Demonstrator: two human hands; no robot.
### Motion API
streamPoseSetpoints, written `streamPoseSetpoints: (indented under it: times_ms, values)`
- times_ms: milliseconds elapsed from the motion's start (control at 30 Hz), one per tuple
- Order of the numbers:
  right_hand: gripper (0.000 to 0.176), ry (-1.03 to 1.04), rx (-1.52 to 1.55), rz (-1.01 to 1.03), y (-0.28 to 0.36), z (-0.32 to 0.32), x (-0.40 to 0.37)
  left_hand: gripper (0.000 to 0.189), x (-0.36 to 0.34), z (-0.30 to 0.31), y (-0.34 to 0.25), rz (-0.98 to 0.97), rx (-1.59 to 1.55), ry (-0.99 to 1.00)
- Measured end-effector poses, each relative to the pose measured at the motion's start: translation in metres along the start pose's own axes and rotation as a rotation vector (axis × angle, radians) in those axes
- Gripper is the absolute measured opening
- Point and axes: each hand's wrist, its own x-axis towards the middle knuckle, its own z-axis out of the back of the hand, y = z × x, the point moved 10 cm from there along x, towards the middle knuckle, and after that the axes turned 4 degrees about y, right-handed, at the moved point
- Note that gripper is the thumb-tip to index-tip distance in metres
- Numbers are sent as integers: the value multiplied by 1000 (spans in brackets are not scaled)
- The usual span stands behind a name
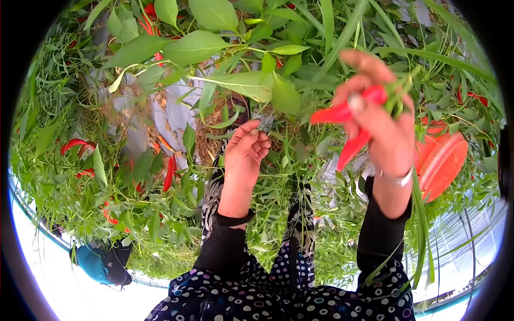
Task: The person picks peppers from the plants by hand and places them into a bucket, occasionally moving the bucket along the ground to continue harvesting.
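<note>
Two red chili peppers with green stems are gripped in my right hand, which is raised at the right of the head view. One pepper points left and the other hangs down below the fingers. My left hand is near the middle, its fingers curled in towards the palm, and nothing shows in them. Leaves of a pepper plant spread just beyond it. On the left, a ripe chili pepper hangs among the foliage, with other red ones around it.
A red bucket stands among the plants, right beside my right wrist. Grey ground sheeting and dry straw show between the rows. Long grass blades cross near my right sleeve. At the lower left is a person in teal and black.
</note>
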Motion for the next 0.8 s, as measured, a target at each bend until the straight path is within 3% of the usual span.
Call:
streamPoseSetpoints:
  times_ms: [67, 133, 167, 200, 233, 333, 367, 400, 433, 500, 533, 567, 633, 667, 700, 767, 800]
  values:
    - [55, -123, -385, -104, -23, 56, 54, 30, -6, -13, -6, -7, 7, -28]
    - [43, -48, -464, -485, -106, 82, 76, 43, -7, -19, -8, -35, 37, -4]
    - [35, 97, -383, -615, -144, 68, 67, 43, -7, -22, -6, -30, 45, 8]
    - [31, 316, -553, -311, -171, 51, 59, 45, -8, -23, -9, -74, 65, -4]
    - [29, 502, -548, -713, -179, 20, 36, 47, -9, -22, -13, -120, 82, -21]
    - [32, 567, -523, -458, -189, -37, -6, 53, -7, -12, -13, -141, 132, -37]
    - [34, 459, -244, -719, -219, -42, -34, 54, -6, -7, -13, -147, 170, -67]
    - [36, 373, -516, -422, -200, -49, -29, 51, -5, -4, -11, -126, 200, -84]
    - [38, 363, -569, -291, -185, -60, -34, 51, -4, -6, -10, -120, 208, -82]
    - [32, 298, -539, -233, -172, -74, -50, 48, -4, -22, -16, -213, 306, 20]
    - [27, 295, -575, -127, -170, -87, -62, 45, -6, -11, -23, -237, 626, -67]
    - [22, 292, -612, -20, -170, -99, -74, 45, -6, -4, -27, -234, 632, -65]
    - [20, 283, -639, -3, -172, -113, -86, 29, -9, 22, -20, 21, 747, -223]
    - [18, 273, -671, 17, -170, -116, -89, 36, -15, 18, -20, 37, 741, -274]
    - [18, 267, -665, 15, -171, -118, -91, 36, -11, 32, -18, 40, 749, -273]
    - [32, 329, -624, -5, -176, -127, -96, 42, -6, 55, -35, -195, 1202, -264]
    - [31, 407, -641, -158, -170, -127, -93, 43, -12, 25, -39, -175, 1357, -216]
